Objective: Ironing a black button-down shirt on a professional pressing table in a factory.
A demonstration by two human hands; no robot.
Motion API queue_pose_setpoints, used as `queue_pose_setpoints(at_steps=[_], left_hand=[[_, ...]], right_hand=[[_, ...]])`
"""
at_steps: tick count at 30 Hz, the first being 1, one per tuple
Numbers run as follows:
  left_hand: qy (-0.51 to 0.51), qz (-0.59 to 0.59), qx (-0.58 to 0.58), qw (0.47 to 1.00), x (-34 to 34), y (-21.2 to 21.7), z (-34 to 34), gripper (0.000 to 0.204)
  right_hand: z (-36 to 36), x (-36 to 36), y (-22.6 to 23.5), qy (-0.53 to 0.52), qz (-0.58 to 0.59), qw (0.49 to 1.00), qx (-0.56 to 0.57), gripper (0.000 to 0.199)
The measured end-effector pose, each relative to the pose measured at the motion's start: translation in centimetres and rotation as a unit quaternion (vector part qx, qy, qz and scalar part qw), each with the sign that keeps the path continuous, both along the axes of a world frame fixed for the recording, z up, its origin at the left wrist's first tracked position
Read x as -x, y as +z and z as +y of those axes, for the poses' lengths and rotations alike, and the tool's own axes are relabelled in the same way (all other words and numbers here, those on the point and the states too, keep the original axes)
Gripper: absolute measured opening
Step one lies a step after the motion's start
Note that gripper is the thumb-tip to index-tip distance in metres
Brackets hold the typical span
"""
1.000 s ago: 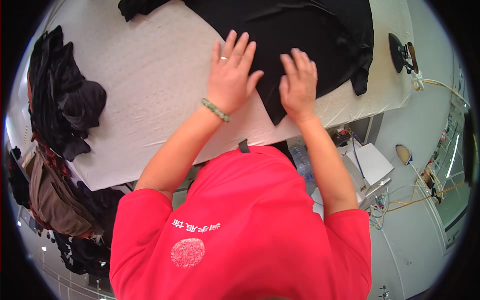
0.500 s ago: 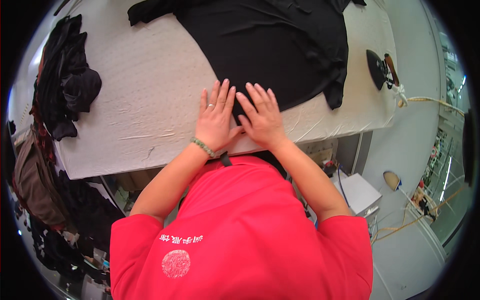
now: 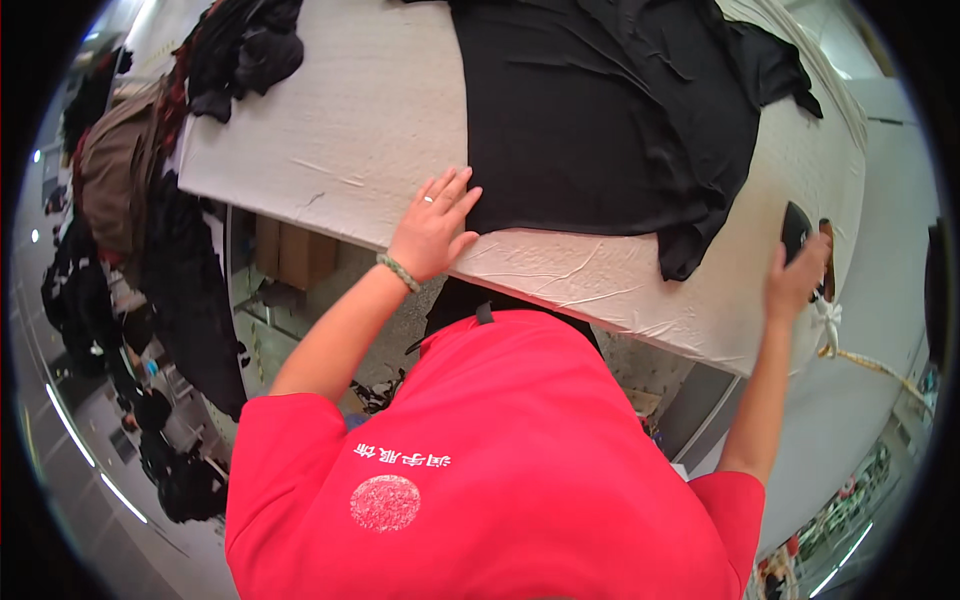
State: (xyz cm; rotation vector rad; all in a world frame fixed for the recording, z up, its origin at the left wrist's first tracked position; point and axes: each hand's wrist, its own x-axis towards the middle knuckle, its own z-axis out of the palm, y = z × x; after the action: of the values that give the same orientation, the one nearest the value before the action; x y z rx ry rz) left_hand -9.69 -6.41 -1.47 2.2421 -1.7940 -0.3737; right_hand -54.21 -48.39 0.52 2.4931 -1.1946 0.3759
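A black garment [image 3: 600, 130] lies spread over the pale padded table, its hem toward me. My left hand [image 3: 432, 225] rests flat with its fingers apart at the garment's near left corner, the fingertips touching the cloth edge. At the table's right side stands an iron [image 3: 796, 228] with a dark pointed plate and a brown handle. My right hand [image 3: 798, 278] reaches to this iron, its fingers at the handle and slightly blurred. Whether they have closed round the handle is not clear.
The pale table cover [image 3: 350, 110] is wrinkled along its near edge. Crumpled dark clothing [image 3: 245, 55] lies at the far left. Brown and black garments [image 3: 122, 190] hang beside the table on the left. A pale cord [image 3: 868, 362] runs from the iron to the right.
My right hand has left the garment and moved right to the iron. My left hand remains at the garment's corner. The view has shifted, and the hem now lies straighter.
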Motion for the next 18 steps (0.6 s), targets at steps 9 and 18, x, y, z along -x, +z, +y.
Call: queue_pose_setpoints(at_steps=[9,18], left_hand=[[0.166,0.000,0.102,0.981,5.8,-0.5,2.9,0.043],[0.245,0.022,0.146,0.958,0.2,-1.7,5.3,0.037]], right_hand=[[-8.9,5.8,0.3,-0.185,0.102,0.962,-0.176,0.058],[-1.1,-1.6,7.7,-0.284,-0.062,0.808,-0.513,0.044]])
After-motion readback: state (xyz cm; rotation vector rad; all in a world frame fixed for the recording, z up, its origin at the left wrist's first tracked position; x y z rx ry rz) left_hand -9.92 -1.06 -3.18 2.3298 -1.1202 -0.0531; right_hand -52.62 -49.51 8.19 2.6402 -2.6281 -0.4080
